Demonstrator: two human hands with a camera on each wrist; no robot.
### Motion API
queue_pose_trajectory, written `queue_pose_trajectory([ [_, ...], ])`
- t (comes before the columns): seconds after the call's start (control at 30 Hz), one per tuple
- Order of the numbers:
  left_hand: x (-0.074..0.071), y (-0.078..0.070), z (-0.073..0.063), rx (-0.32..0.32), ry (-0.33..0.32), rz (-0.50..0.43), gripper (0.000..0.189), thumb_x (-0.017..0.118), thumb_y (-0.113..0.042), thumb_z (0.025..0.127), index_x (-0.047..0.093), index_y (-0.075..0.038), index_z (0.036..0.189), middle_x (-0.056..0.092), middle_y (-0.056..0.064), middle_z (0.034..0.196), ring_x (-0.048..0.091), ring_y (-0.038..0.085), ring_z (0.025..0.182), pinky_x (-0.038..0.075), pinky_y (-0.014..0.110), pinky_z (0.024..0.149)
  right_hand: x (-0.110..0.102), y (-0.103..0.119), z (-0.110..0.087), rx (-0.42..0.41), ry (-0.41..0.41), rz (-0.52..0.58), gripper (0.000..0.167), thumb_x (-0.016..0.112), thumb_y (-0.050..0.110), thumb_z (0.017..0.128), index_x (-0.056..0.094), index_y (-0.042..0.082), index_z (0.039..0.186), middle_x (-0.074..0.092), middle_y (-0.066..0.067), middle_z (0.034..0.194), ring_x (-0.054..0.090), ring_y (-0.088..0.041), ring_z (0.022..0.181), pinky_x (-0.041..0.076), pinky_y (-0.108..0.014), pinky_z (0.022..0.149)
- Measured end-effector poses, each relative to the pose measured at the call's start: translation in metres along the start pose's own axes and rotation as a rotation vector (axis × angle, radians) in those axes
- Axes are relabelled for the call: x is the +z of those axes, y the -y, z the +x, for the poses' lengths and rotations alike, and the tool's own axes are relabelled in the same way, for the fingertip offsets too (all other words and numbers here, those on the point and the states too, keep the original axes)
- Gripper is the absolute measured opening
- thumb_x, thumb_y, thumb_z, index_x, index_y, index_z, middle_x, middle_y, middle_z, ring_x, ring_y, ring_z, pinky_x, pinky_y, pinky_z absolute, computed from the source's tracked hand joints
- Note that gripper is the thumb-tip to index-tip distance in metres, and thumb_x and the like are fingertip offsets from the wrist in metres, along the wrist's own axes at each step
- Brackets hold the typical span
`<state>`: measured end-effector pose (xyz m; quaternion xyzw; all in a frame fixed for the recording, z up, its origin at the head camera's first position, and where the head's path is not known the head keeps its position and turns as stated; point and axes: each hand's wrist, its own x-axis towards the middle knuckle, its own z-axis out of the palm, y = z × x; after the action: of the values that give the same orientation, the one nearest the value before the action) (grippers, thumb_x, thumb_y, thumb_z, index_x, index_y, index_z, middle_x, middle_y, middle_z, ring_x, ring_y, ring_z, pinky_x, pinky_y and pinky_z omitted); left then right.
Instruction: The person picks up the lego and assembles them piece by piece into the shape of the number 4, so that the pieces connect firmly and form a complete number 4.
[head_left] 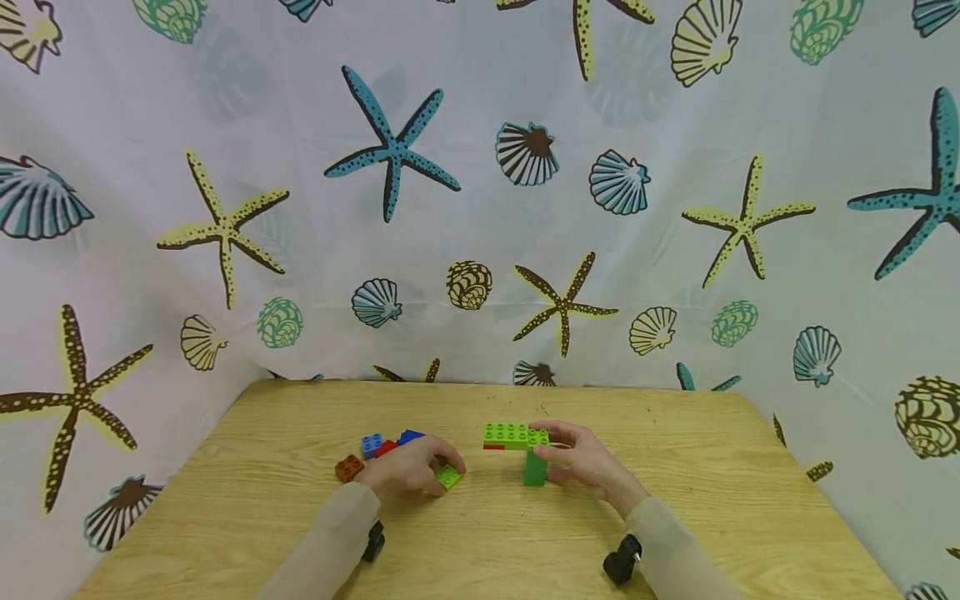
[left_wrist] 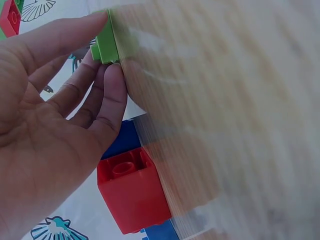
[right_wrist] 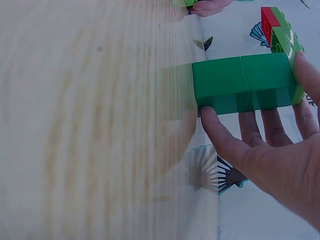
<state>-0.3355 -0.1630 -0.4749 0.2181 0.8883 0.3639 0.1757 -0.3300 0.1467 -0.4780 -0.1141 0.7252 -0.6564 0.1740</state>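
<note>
In the head view my left hand (head_left: 405,467) is over the table, left of centre. Its thumb and fingers pinch a small light green building brick (head_left: 448,477) that lies on the tabletop, as the left wrist view confirms. Across from it, my right hand (head_left: 588,461) holds an upright tower of two dark green bricks (head_left: 535,469). A long light green brick (head_left: 506,433) lies on top and juts out to the left. Under its far end sits a red brick (head_left: 492,447). In the right wrist view the fingers lie along the tower's side and the thumb touches the top piece.
Loose bricks lie beyond and beside my left hand: a brown one (head_left: 348,468), a light blue one (head_left: 372,446), a red one (left_wrist: 135,197) and a dark blue one (head_left: 410,436). A patterned curtain (head_left: 480,225) hangs behind the wooden table (head_left: 480,550).
</note>
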Motion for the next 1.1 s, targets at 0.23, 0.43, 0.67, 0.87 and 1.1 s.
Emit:
queue_pose_trajectory([
  [0.23,0.0003,0.0014,0.002,0.025,0.013,0.015,0.034,0.078,0.01,0.074,0.073,-0.012,0.1,0.066,0.0,0.108,0.059,0.019,0.101,0.051,0.044,0.092,-0.0007,0.0005,-0.0013,-0.004,0.009,0.008,0.052,0.07,0.027,0.092,0.054,0.015,0.14,0.034,-0.018,0.152,0.034,-0.035,0.14,0.052,-0.048,0.095],
  [0.43,0.0004,-0.0005,0.0013,0.008,0.016,0.022,0.036,0.079,0.007,0.075,0.072,-0.01,0.106,0.068,0.002,0.108,0.06,0.02,0.1,0.051,0.044,0.092,-0.0009,0.0004,-0.0022,-0.004,0.013,0.012,0.053,0.071,0.028,0.091,0.054,0.015,0.14,0.031,-0.019,0.154,0.03,-0.037,0.143,0.051,-0.049,0.096],
  [0.67,-0.0006,-0.0018,-0.0019,-0.019,-0.041,0.056,0.041,0.08,-0.004,0.079,0.07,-0.008,0.118,0.066,0.003,0.118,0.06,0.022,0.107,0.049,0.047,0.096,-0.0014,0.0006,-0.0023,-0.004,0.024,0.025,0.055,0.071,0.028,0.091,0.053,0.015,0.141,0.029,-0.019,0.156,0.027,-0.038,0.144,0.05,-0.049,0.097],
  [0.87,-0.0021,-0.0007,-0.002,-0.015,-0.104,0.009,0.038,0.079,-0.011,0.082,0.07,-0.013,0.119,0.063,0.002,0.119,0.058,0.021,0.102,0.05,0.042,0.088,-0.0016,0.0025,-0.0021,0.002,0.027,0.034,0.056,0.071,0.028,0.091,0.052,0.014,0.142,0.031,-0.019,0.155,0.032,-0.036,0.142,0.05,-0.049,0.098],
  [1.1,-0.0025,-0.0033,-0.0055,-0.023,-0.145,-0.084,0.045,0.078,-0.01,0.08,0.068,-0.014,0.123,0.06,0.002,0.127,0.056,0.024,0.109,0.051,0.04,0.085,-0.0017,0.0019,-0.0013,0.006,0.026,0.023,0.055,0.071,0.029,0.091,0.053,0.015,0.141,0.028,-0.019,0.156,0.027,-0.037,0.144,0.05,-0.049,0.097],
])
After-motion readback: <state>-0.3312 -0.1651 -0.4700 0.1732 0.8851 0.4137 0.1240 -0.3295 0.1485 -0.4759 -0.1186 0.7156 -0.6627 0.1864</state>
